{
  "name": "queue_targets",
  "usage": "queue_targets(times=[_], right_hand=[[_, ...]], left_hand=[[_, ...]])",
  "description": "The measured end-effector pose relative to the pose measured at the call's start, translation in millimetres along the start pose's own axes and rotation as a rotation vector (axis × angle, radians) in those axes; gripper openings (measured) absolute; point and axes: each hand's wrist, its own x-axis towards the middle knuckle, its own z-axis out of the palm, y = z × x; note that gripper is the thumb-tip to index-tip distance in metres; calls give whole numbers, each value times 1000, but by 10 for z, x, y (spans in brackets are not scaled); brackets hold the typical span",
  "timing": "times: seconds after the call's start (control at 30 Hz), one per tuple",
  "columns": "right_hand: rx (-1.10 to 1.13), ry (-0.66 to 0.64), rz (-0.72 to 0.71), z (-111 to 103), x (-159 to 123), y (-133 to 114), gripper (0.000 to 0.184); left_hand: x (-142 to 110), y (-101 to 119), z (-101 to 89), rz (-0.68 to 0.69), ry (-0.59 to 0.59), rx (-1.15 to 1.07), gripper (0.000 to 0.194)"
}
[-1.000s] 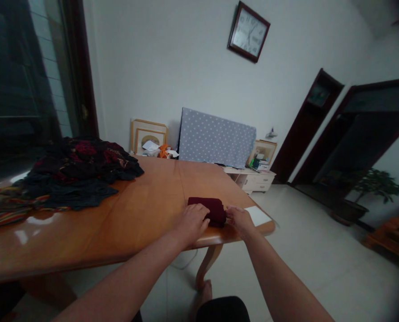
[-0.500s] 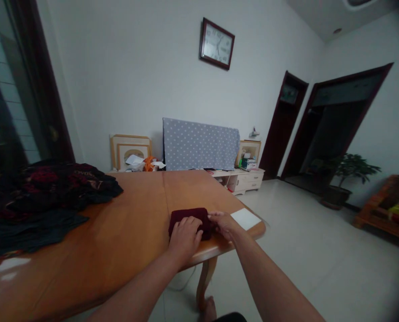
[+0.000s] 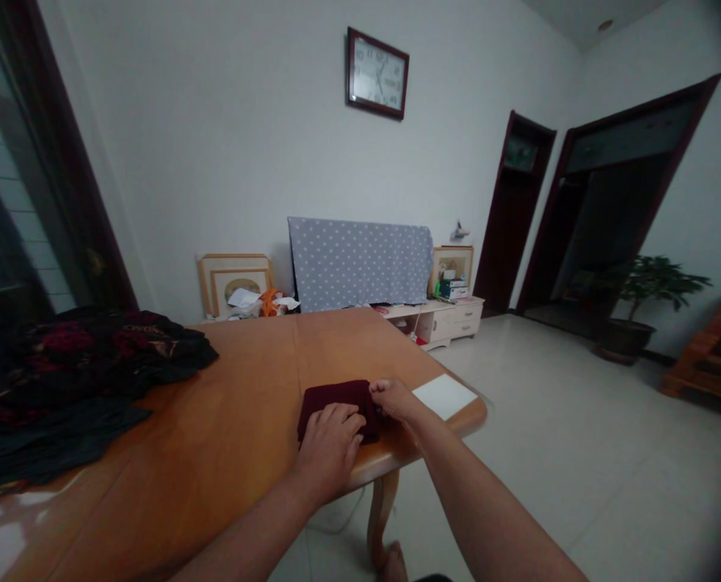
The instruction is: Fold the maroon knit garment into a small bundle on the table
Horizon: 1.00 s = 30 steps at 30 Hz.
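A folded maroon cloth (image 3: 330,394) lies near the front edge of the wooden table; what kind of garment or cloth it is cannot be made out. My left hand (image 3: 333,436) rests palm down on top of it, fingers stretched and slightly bent. At the cloth's right edge, my right hand (image 3: 392,400) is closed, with its fingertips pinching the side. Part of the cloth's front is hidden under my left hand.
Dark flowered clothes (image 3: 94,356) are heaped on the table's left side. A white sheet (image 3: 444,396) lies by the right corner of the wooden table (image 3: 245,404). Beyond stand a low white cabinet (image 3: 457,322) and a panel under a dotted grey cover (image 3: 360,263).
My right hand's fingers have curled in tighter at the cloth's right edge. My left hand stays on top. The view has shifted slightly.
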Motion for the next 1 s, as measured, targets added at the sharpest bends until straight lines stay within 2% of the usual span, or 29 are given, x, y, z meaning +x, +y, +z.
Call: queue_targets(times=[0.1,0.27,0.4,0.5,0.6,0.67,0.8,1.0], right_hand=[[18,4,2,-28,17,-1,4],[98,92,8,-124,74,39,7],[114,68,45,-113,157,34,9],[126,49,71,-98,207,25,6],[133,56,96,-98,240,29,3],[132,70,111,-98,250,31,3],[124,82,117,-89,244,23,9],[112,66,89,-93,203,32,12]], left_hand=[[5,-1,-5,-4,-5,10,26],[-19,-1,14,0,4,8,27],[27,-18,-5,-27,12,-26,26],[215,-113,-71,-51,-9,-91,24],[547,-306,-133,-79,-18,-178,27],[799,-455,-142,-148,-63,-239,29],[1189,-668,-69,-261,-239,-378,31],[1400,-703,106,-374,-464,-489,45]])
